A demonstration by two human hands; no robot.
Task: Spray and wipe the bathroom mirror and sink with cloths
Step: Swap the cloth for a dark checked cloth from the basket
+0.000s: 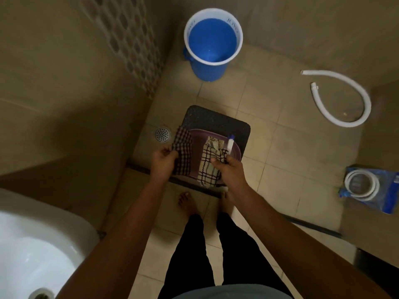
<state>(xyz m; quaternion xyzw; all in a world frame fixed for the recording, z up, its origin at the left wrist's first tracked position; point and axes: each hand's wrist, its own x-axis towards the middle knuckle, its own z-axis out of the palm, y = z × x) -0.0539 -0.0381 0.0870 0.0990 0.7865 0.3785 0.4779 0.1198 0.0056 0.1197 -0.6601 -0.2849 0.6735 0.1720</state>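
Hidden or cut off: the white sink (32,244) was cropped by the lower left edge, only part of its bowl and drain showing; no mirror was in view; the right foot was partly covered by the right forearm.
Hard to make out: the white and blue item (230,144) lying in the basin was probably the spray bottle, its body mostly hidden behind a cloth.
Cloths, count: two. The dark checked cloth (182,152) hung from the left hand (164,161), pinched at its edge. The cream plaid cloth (208,165) was gripped by the right hand (228,169), fingers curled round it.
Cloth axes: both ran lengthwise away from the person, held over the purple basin (198,137).
Basin, place: one, on a dark mat (207,117) on the tiled floor, just ahead of the two bare feet.
Others, count: one blue bucket (212,44) near the wall corner; one loose white hose (345,100) at the right; one coiled hose in a blue packet (371,188); one floor drain (162,134) beside the mat.
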